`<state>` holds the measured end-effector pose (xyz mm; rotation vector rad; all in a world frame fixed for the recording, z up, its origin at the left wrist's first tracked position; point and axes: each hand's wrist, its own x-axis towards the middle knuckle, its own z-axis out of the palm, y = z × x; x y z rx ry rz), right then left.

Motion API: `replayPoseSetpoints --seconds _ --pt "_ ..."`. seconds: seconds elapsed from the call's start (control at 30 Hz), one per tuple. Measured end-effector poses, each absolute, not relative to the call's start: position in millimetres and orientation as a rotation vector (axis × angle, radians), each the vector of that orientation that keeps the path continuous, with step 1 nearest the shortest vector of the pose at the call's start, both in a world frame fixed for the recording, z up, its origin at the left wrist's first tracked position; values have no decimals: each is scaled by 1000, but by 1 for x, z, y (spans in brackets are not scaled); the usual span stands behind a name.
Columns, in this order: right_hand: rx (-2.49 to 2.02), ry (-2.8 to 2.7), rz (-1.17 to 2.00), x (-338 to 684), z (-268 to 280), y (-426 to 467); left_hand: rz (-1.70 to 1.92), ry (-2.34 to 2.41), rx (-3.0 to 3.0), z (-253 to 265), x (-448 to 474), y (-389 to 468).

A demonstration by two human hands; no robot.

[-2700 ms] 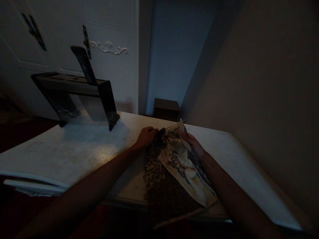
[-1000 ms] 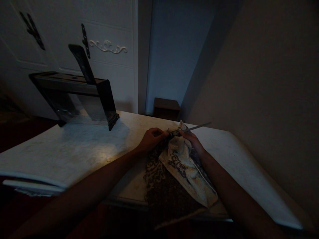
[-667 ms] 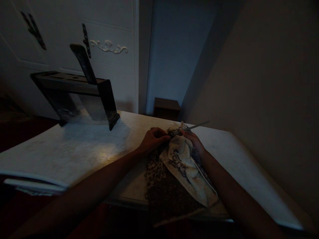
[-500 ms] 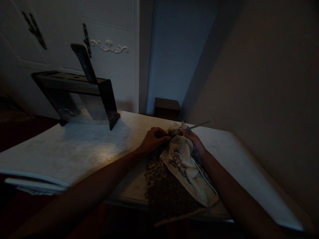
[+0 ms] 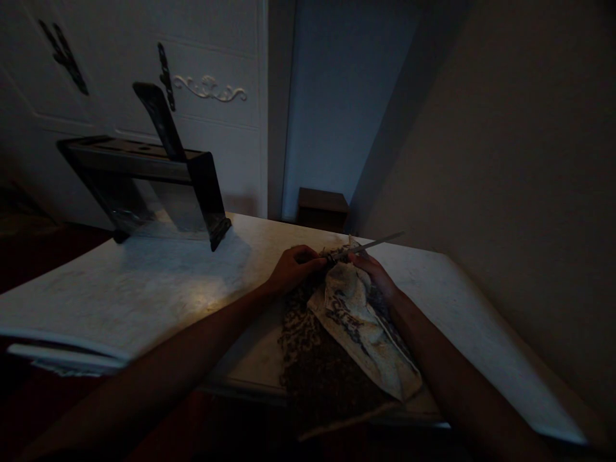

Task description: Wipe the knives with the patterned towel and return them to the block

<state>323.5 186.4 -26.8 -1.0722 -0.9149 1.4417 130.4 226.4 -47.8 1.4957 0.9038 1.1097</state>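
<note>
A thin, grey-bladed knife (image 5: 385, 240) points up and to the right above the table, its dark handle end near my left fingers. My left hand (image 5: 296, 269) is closed in a pinch at that handle end. With my right hand (image 5: 378, 274) I grip a bunched, patterned towel (image 5: 353, 289) against the blade. The towel's pale side is folded over its dark brown patterned side, which hangs over the front table edge. Dim light and the folds hide my fingertips and part of the blade.
A knife block (image 5: 163, 205) with clear sides and one black-handled knife (image 5: 161, 122) stands at the left of the marbled white table (image 5: 192, 276). Behind are a white cabinet (image 5: 216, 147) and a small brown box-like piece (image 5: 322, 202). A wall (image 5: 505, 160) runs along the right.
My hands and the towel stay almost in place. The blade has shifted very slightly left, and the whole view has moved a little.
</note>
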Motion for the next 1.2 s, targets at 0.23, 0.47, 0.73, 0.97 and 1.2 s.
replayPoseSetpoints --seconds 0.23,0.47,0.73,0.97,1.2 --pt "-1068 -930 1441 322 -25 186 1101 905 1487 -48 130 227" --pt "-1058 -920 1460 322 -26 185 1090 914 1486 -46 130 226" --pt "-1021 -983 1493 323 -27 186 1077 922 1494 -45 130 225" --pt "-1065 -963 1461 324 -28 187 1072 914 1496 -47 130 227" --pt "-1054 -954 1474 322 -26 186 1074 924 1506 -47 129 227"
